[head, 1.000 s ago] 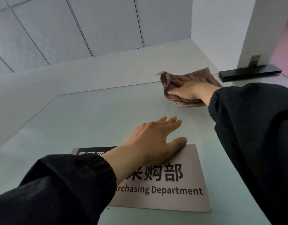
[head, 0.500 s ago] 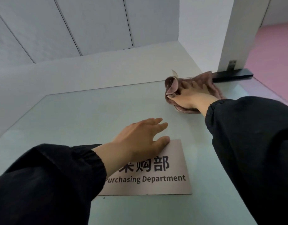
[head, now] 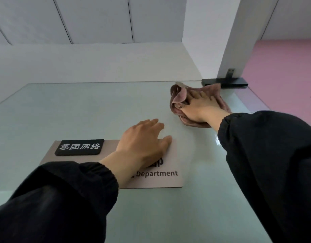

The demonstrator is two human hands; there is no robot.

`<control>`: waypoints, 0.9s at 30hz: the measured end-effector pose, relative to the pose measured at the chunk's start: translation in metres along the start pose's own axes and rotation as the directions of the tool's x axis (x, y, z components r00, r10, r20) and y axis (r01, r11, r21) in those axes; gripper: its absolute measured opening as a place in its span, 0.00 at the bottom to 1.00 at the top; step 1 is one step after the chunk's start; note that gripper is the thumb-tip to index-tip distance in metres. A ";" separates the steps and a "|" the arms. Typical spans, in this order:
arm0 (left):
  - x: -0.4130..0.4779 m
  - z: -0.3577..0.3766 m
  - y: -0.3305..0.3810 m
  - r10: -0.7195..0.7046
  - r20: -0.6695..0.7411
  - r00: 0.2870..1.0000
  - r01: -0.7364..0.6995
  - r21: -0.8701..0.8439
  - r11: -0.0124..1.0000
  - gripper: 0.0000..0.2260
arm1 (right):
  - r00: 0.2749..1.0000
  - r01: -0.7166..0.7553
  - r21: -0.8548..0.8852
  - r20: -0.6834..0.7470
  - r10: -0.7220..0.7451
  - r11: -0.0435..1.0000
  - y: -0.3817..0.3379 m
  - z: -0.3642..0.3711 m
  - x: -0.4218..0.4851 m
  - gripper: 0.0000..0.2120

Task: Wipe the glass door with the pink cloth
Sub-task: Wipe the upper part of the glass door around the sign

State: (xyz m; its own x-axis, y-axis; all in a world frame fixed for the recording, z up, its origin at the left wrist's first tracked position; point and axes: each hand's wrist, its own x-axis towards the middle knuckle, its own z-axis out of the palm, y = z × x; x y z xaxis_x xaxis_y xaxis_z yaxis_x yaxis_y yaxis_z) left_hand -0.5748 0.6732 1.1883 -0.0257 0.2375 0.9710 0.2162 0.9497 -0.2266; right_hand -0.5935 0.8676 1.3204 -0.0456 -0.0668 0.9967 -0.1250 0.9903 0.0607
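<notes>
Since 1 s ago: right hand w/ pink cloth barely shifts, view tilts | R fingers spread flat, pressing cloth on glass door near top corner | left hand open, empty, resting on sign | progress: top corner under way, lower glass prob. left.

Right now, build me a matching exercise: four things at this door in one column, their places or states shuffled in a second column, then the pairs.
Things:
1. pink cloth
2. left hand
3. black plate
4. black bracket

Places or states:
A. lies flat on the sign, fingers spread
B. sits at the glass door's top corner
C. bunched under the right hand
D. carries white characters

Pairs: 1-C, 2-A, 3-D, 4-B
</notes>
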 end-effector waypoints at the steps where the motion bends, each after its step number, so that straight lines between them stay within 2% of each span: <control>1: 0.001 0.000 0.007 -0.026 -0.018 0.999 0.026 0.000 1.000 0.26 | 1.000 -0.015 -0.008 0.001 0.015 1.000 0.006 -0.001 0.000 0.36; 4: 0.006 -0.001 0.033 -0.074 0.041 0.996 0.076 -0.052 0.996 0.30 | 0.996 -0.084 -0.002 -0.011 0.084 0.996 0.020 -0.005 0.000 0.37; 6: 0.003 0.007 0.047 -0.029 0.097 0.995 0.029 0.001 1.000 0.30 | 0.995 -0.097 -0.004 -0.006 0.097 0.995 0.026 -0.006 -0.003 0.37; 9: -0.001 0.019 0.054 -0.023 0.058 0.998 0.019 0.075 0.997 0.31 | 0.995 -0.095 -0.010 -0.023 0.095 0.995 0.048 -0.009 -0.006 0.36; 13: 0.001 0.024 0.057 -0.038 0.035 0.999 0.035 0.079 0.996 0.30 | 0.982 -0.185 -0.011 -0.027 0.184 0.983 0.116 -0.015 -0.013 0.36; 17: -0.001 0.024 0.060 -0.067 0.004 0.998 0.067 0.053 0.996 0.29 | 0.976 -0.217 0.015 -0.013 0.217 0.976 0.158 -0.019 -0.011 0.42; 19: -0.001 0.024 0.061 -0.079 -0.003 0.997 0.079 0.031 0.996 0.29 | 0.974 -0.224 0.026 -0.008 0.224 0.974 0.164 -0.019 -0.013 0.43; 24: -0.002 0.025 0.062 -0.091 -0.010 0.996 0.092 0.027 0.995 0.31 | 0.962 -0.274 -0.013 -0.015 0.274 0.962 0.158 -0.018 -0.014 0.38; 27: 0.000 0.026 0.060 -0.090 0.004 0.996 0.090 0.033 0.995 0.30 | 0.961 -0.276 -0.006 0.022 0.276 0.961 0.151 -0.017 -0.009 0.41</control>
State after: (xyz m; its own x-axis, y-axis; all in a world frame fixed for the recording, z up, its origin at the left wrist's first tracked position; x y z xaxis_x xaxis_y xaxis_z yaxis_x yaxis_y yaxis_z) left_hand -0.5869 0.7356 1.1726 -0.0493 0.1522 0.9871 0.1806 0.9734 -0.1411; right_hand -0.5955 1.0198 1.3212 -0.0997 0.2063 0.9734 -0.1019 0.9710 -0.2162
